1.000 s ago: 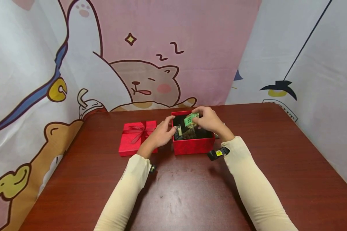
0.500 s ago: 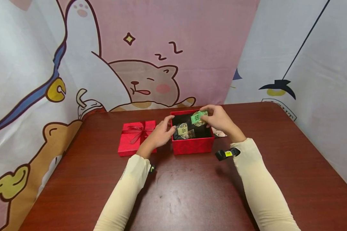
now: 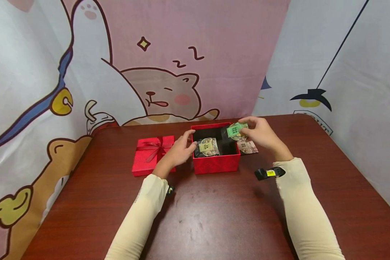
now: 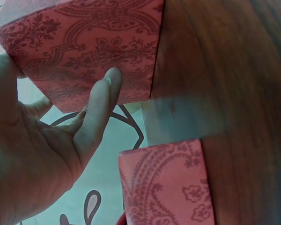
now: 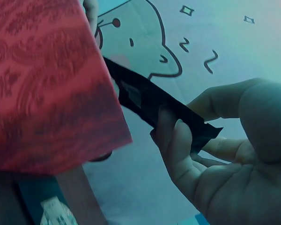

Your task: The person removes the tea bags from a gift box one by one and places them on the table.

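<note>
My right hand (image 3: 263, 134) pinches a flat black packet (image 3: 235, 130) with a green label, its thumb on one face and fingers on the other. The packet hangs tilted over the right rim of an open red gift box (image 3: 215, 164). In the right wrist view the black packet (image 5: 154, 101) shows edge-on beside the box's wall. My left hand (image 3: 181, 149) rests at the box's left side. Its fingers (image 4: 100, 101) lie against the patterned wall in the left wrist view. Inside the box, at the left, lies another packet (image 3: 208, 147) with a yellowish label.
A red lid (image 3: 141, 160) with a ribbon bow lies left of the box, partly behind the left hand. A packet with a brownish print (image 3: 248, 147) lies on the brown table (image 3: 201, 216) just right of the box. A cartoon cloth (image 3: 234, 65) hangs behind.
My right hand has lifted the green-labelled packet out of the box's middle and moved it right, over the rim. The packets in the box and on the table now show more. The left hand stays put.
</note>
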Demonstrator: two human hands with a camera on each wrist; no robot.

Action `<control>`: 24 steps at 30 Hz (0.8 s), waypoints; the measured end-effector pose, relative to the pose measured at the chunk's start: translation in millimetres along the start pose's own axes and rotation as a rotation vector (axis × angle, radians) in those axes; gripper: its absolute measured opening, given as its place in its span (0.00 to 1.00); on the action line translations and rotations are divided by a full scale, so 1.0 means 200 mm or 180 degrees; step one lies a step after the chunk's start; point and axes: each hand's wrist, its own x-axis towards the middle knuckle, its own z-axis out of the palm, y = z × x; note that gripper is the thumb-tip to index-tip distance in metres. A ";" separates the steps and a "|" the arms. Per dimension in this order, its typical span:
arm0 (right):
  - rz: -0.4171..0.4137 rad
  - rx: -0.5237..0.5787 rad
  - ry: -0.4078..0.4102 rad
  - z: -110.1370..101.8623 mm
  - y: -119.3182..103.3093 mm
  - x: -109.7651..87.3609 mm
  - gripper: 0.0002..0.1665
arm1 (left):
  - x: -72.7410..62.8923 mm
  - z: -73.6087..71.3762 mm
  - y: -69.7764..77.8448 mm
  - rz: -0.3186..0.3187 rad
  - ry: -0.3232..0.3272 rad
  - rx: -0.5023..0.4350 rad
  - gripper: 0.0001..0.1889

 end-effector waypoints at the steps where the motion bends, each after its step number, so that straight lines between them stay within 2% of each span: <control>1: 0.0003 -0.0022 0.0010 -0.01 0.01 0.00 0.23 | 0.00 0.00 0.00 0.0015 0.0014 -0.0004 0.30; 11: 0.0087 0.0097 0.0076 -0.14 0.13 -0.03 0.24 | 0.00 0.00 0.01 -0.0044 0.0006 -0.0013 0.29; 24: 0.0241 -0.0072 0.0288 -0.28 0.30 -0.09 0.24 | 0.00 0.00 0.00 -0.0083 -0.0025 -0.0002 0.30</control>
